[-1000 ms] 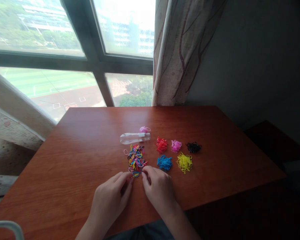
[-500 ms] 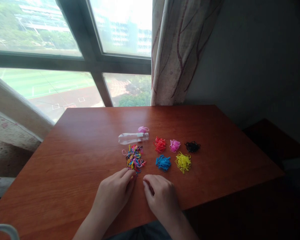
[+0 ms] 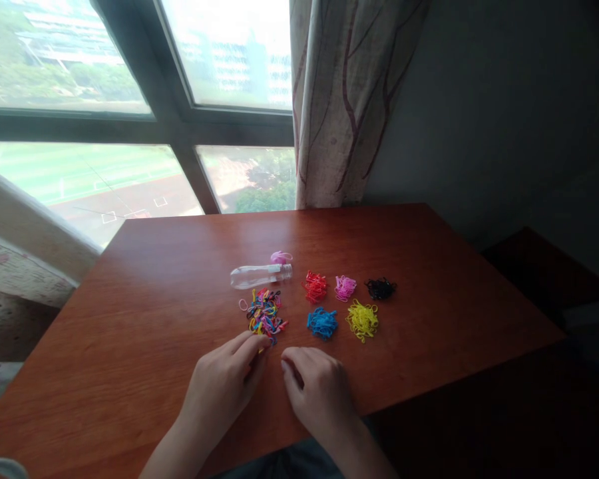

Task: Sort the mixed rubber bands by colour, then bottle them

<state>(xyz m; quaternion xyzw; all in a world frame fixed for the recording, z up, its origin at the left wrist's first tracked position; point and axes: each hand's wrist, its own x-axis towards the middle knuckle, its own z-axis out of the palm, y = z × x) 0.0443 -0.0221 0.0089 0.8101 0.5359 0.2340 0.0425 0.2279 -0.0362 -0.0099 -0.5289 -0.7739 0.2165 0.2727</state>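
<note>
A mixed pile of small coloured rubber bands (image 3: 264, 315) lies in the middle of the wooden table (image 3: 154, 313). To its right are sorted heaps: red (image 3: 314, 287), pink (image 3: 345, 288), black (image 3: 380, 288), blue (image 3: 322, 322) and yellow (image 3: 362, 319). My left hand (image 3: 223, 386) rests just below the mixed pile, fingers curled, fingertips touching the pile's near edge. My right hand (image 3: 315, 391) lies beside it, fingers curled with thumb and forefinger pinched; whether a band is between them is hidden.
A clear plastic bottle (image 3: 259, 275) lies on its side behind the mixed pile, with a pink cap (image 3: 280, 257) by its mouth. A window and a curtain (image 3: 344, 100) stand behind the table. A dark surface (image 3: 544, 273) is at the right.
Both hands drew back slightly toward me from the near edge of the mixed pile. The view shifted a little to the right.
</note>
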